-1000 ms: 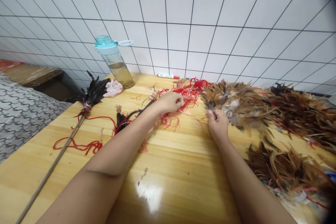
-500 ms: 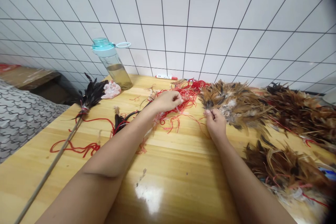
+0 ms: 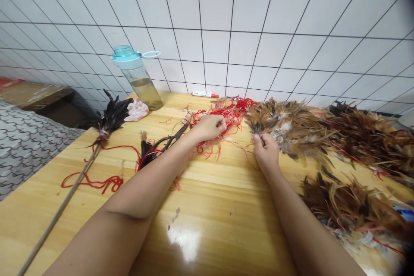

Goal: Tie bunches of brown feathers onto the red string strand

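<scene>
Over a tangle of red string [image 3: 239,110] my left hand [image 3: 210,128] is closed, its fingers curled together; what they hold, if anything, is too small to make out. My right hand [image 3: 267,148] pinches with thumb and forefinger at the left edge of a bundle of brown feathers [image 3: 291,125]. Whatever lies between those fingertips is hidden. Dark-handled scissors [image 3: 174,138] lie partly under my left forearm, beside a small tuft of black feathers [image 3: 146,153].
A stick [image 3: 61,211] with black feathers [image 3: 113,114] tied at its top lies at left. Behind it stand a water bottle [image 3: 142,82] and a crumpled pink-white wad [image 3: 137,110]. A marker [image 3: 205,94] is near the wall. More brown feather bundles [image 3: 352,207] lie at right.
My left hand has shifted slightly down over the string, and its forearm uncovers more of the scissors. My right hand stays at the edge of the feather bundle.
</scene>
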`<state>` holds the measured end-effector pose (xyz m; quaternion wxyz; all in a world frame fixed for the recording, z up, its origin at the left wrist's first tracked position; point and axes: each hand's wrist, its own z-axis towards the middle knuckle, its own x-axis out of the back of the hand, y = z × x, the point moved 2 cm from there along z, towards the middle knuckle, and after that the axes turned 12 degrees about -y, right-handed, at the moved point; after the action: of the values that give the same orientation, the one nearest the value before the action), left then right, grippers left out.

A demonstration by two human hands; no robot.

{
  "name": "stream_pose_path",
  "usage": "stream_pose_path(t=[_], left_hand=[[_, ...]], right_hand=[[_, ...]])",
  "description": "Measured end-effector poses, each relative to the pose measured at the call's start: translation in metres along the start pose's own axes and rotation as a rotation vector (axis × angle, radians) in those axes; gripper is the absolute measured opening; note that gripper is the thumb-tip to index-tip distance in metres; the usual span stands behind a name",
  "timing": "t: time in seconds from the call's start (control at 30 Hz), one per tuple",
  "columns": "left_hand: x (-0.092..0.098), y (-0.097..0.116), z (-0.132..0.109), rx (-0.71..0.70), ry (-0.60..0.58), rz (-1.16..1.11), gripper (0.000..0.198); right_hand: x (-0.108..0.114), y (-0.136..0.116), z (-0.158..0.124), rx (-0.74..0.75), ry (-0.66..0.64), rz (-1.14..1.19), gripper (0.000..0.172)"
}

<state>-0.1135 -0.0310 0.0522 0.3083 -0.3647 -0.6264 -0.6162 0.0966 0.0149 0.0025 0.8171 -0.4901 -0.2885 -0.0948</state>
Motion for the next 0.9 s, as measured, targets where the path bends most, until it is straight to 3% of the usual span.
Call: stream_pose_path(t=[0.17, 0.27, 0.33, 0.47, 0.73, 0.9], left_hand=[[0.012, 0.003, -0.003, 0.015, 0.169, -0.474, 0.014], [0.013, 0.004, -0.002, -0.016, 0.174, -0.867, 0.015], [0.013, 0.000, -0.001, -0.020, 0.176, -0.974, 0.017], [0.018, -0.014, 0.000, 0.030, 0.215, -0.672, 0.015], [0.033, -0.024, -0.005, 0.166, 0.146, 0.089, 0.021], [0.035, -0.025, -0.009, 0.256, 0.171, 0.357, 0.026]], right_hand=[[0.001, 0.001, 0.000, -0.022, 0.001, 0.018, 0.026], [0.000, 0.001, 0.000, -0.035, 0.001, 0.036, 0.027], [0.000, 0.001, -0.001, -0.042, 0.000, 0.046, 0.027], [0.000, 0.003, -0.001, -0.074, -0.002, 0.072, 0.028], [-0.001, 0.006, 0.000, -0.094, -0.004, 0.108, 0.028], [0.000, 0.005, -0.001, -0.088, 0.000, 0.091, 0.028]])
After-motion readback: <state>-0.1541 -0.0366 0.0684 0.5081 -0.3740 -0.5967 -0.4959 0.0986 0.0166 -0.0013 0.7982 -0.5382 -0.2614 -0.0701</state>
